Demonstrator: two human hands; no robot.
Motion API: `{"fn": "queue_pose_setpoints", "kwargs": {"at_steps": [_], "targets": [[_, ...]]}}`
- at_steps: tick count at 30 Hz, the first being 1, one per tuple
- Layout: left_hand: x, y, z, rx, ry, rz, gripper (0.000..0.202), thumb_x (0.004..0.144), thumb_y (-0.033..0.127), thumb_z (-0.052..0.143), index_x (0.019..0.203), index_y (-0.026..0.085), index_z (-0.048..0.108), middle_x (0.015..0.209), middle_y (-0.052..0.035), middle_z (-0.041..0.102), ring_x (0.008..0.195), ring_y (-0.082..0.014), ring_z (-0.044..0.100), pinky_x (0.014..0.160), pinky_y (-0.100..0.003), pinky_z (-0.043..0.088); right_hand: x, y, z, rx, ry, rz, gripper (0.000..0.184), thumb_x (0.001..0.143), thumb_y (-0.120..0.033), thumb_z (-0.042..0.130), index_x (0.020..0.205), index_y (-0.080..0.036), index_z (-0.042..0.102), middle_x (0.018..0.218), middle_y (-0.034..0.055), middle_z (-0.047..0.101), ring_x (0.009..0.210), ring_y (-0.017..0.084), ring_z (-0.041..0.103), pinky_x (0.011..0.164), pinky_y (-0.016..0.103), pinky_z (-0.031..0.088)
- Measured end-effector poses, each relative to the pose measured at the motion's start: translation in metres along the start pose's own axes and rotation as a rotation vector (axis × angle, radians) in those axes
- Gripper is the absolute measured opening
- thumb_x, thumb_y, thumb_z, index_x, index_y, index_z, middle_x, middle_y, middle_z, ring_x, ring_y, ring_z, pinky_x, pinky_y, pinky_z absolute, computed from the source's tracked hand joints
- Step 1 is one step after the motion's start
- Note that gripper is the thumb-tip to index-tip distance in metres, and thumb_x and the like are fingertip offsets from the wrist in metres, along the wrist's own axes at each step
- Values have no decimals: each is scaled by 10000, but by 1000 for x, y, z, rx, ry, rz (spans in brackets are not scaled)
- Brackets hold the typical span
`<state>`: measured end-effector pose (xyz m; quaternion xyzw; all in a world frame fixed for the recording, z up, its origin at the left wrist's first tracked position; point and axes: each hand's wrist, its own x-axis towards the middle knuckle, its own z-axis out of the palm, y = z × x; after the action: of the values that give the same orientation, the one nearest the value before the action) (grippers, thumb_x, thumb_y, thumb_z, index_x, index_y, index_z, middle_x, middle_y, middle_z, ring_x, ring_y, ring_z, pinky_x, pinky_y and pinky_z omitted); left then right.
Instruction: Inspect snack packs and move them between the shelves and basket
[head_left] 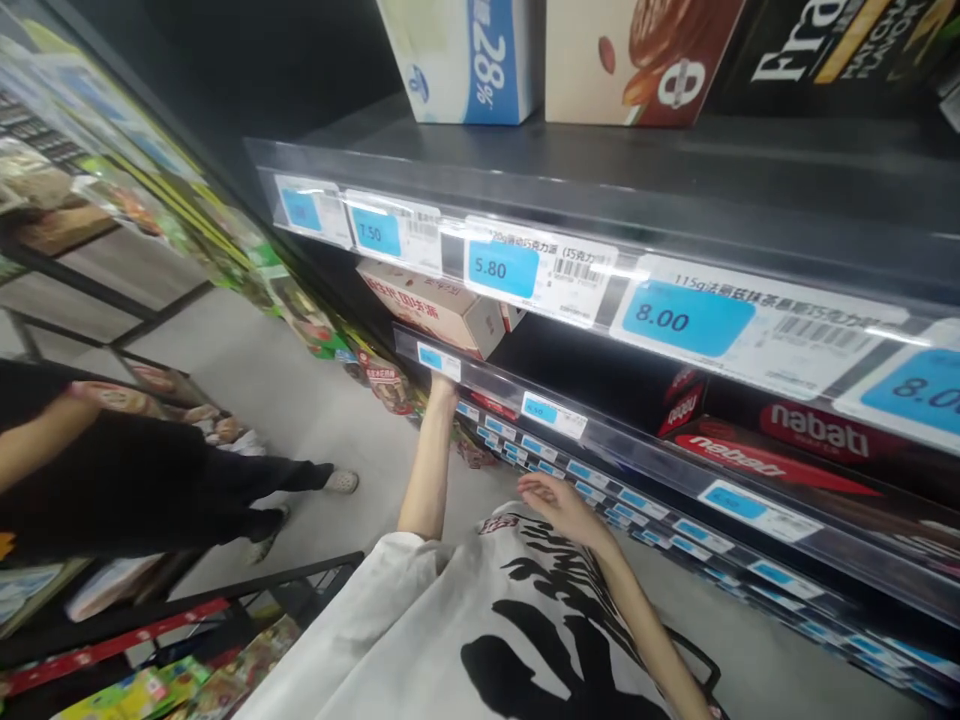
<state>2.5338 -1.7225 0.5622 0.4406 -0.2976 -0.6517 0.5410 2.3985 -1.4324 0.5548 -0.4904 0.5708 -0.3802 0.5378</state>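
My left arm stretches forward to the shelf, and my left hand (444,388) goes in low at a price tag (439,360) on the shelf edge. Its fingers are hidden behind that edge, so what they touch cannot be seen. Just above it a white and red carton (431,312) with Chinese lettering lies on the shelf. My right hand (553,502) hangs in front of my white and black shirt (540,620), apart from the shelf. Its fingers are loosely bent and slightly apart, with nothing visible in them.
An upper shelf (525,165) juts out over the lower one and carries upright boxes. Red nabati boxes (780,450) lie at the right. On the left, a person in dark clothes (135,470) stands in the aisle. A black rack with packets (142,695) is at bottom left.
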Motion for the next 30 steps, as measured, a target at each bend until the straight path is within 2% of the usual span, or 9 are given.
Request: {"fn": "queue_pose_setpoints", "kwargs": {"at_steps": [3,5,7,10,12,15,17,22,30], "targets": [[-30,16,-16,135,-113,45,250,732,274,720,943,165,641,906,-50,711,904,-184,679,919,-324,523,0,-1,4,-11,4,13,318,964,-425,581,1204,-231,657,1192,68,714,1081,207,681,937,351,537],[-49,28,-29,426,-170,167,276,790,302,664,1029,165,651,1044,-88,718,1014,-227,673,998,-381,495,0,-1,7,-14,-1,27,329,966,-426,576,1220,-232,652,1198,70,712,1090,207,678,945,355,536],[-59,39,-38,839,-201,358,249,841,279,586,1047,159,660,1081,-124,709,1071,-277,655,1033,-435,470,1,-1,9,-1,-9,38,342,970,-435,568,1238,-236,646,1208,70,709,1110,207,670,957,358,534],[-49,44,-39,1290,-410,616,321,792,127,496,1056,143,678,1169,-173,679,1185,-326,602,1074,-457,438,6,-1,13,10,2,39,361,968,-451,568,1239,-226,644,1203,77,710,1107,211,671,958,363,536],[-31,41,-36,1432,-589,682,394,722,65,489,1053,136,691,1183,-191,676,1200,-341,593,1079,-461,436,9,0,18,9,9,39,368,966,-456,572,1238,-220,644,1202,81,710,1107,214,671,956,366,536],[-1,35,-39,1520,-673,697,314,717,55,490,929,134,707,1055,-207,703,1090,-359,637,1036,-491,455,13,2,25,23,1,53,367,966,-459,571,1243,-229,643,1206,79,709,1116,217,668,957,368,536],[13,33,-48,1567,-704,769,269,739,56,478,862,149,698,989,-194,709,1032,-343,654,1000,-473,470,15,5,30,33,3,64,362,966,-461,571,1240,-237,646,1207,77,708,1119,218,668,961,370,537],[21,32,-76,1621,-781,873,229,759,64,500,801,168,700,823,-170,696,881,-324,673,866,-418,502,24,11,38,56,23,68,369,971,-475,560,1239,-235,641,1205,78,707,1111,222,677,947,375,545],[15,25,-88,1741,-820,1075,354,854,50,478,1062,141,750,946,-189,734,967,-341,675,901,-453,488,38,5,54,75,42,68,377,976,-508,545,1227,-245,644,1208,75,705,1126,222,672,950,361,538]]}}
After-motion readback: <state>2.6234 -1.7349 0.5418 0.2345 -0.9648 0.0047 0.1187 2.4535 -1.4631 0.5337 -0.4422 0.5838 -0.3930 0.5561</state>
